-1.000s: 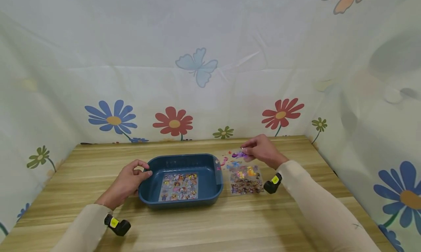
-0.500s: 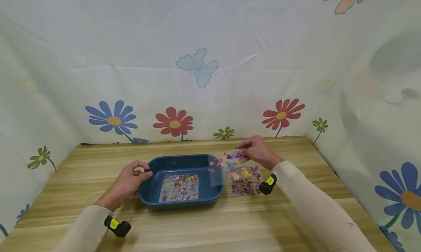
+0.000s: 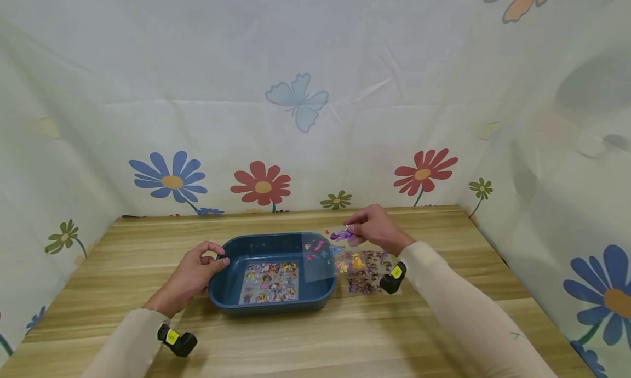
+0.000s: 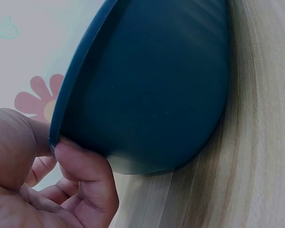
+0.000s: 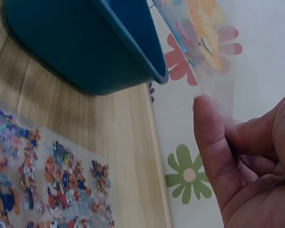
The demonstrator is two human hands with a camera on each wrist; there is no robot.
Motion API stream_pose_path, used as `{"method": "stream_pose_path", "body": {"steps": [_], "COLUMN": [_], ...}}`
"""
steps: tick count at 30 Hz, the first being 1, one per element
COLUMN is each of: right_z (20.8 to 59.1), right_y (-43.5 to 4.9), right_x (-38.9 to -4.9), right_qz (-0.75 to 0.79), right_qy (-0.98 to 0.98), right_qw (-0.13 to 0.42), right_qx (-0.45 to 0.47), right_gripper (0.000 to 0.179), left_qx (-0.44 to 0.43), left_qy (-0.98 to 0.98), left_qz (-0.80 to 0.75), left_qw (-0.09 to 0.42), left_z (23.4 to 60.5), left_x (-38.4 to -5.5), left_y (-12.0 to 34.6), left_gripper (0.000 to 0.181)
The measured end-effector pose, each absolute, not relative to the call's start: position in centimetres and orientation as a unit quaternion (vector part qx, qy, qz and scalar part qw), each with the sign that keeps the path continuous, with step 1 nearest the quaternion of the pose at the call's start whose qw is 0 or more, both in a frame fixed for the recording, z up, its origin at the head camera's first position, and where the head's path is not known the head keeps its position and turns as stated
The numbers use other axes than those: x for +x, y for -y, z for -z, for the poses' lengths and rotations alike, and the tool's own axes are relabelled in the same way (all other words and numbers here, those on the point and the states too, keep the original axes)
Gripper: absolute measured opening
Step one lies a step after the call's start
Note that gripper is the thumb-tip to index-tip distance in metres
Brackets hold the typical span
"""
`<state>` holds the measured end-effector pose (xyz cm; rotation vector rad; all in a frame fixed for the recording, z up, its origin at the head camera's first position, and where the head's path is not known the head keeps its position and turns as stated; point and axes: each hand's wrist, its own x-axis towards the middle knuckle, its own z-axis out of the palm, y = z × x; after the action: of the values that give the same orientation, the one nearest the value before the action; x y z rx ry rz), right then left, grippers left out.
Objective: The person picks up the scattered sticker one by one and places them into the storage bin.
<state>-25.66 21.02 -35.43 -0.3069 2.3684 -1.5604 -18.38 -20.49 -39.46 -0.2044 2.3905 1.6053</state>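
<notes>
A dark blue plastic basin [image 3: 273,307] stands on the table. My left hand [image 3: 197,271] pinches its left rim between thumb and fingers, as the left wrist view [image 4: 80,180] also shows. My right hand [image 3: 377,227] pinches a clear sticker sheet [image 3: 315,268] by its far right corner. Colourful pony-like figures are printed on the sheet, one of them purple near the fingertips. The sheet hangs above the basin's right end and reaches past the rim. Inside the basin another sticker sheet [image 3: 271,283] lies flat on the bottom.
To the right of the basin, a third sticker sheet [image 3: 370,274] with small cartoon figures lies on the wooden table [image 3: 305,345]. A flower-printed cloth [image 3: 335,153] hangs along the table's back and sides.
My right hand has moved left with the clear sticker sheet, so more of it now overlaps the basin's right end. My left hand has stayed on the rim.
</notes>
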Motion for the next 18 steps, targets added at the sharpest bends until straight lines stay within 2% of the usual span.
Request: {"method": "stream_pose_path", "body": {"steps": [18], "right_z": [35.3], "right_y": [-18.3], "right_x": [-25.8], "right_qz": [0.570], "right_qy": [-0.795], "right_qw": [0.177], "right_qx": [-0.108], "right_gripper": [0.031], "left_qx": [-0.076], "left_qy": [-0.822], "left_qz": [-0.549], "left_qw": [0.131], "left_z": [39.3], "left_x": [-18.5], "left_y": [20.4], "left_gripper": [0.029]}}
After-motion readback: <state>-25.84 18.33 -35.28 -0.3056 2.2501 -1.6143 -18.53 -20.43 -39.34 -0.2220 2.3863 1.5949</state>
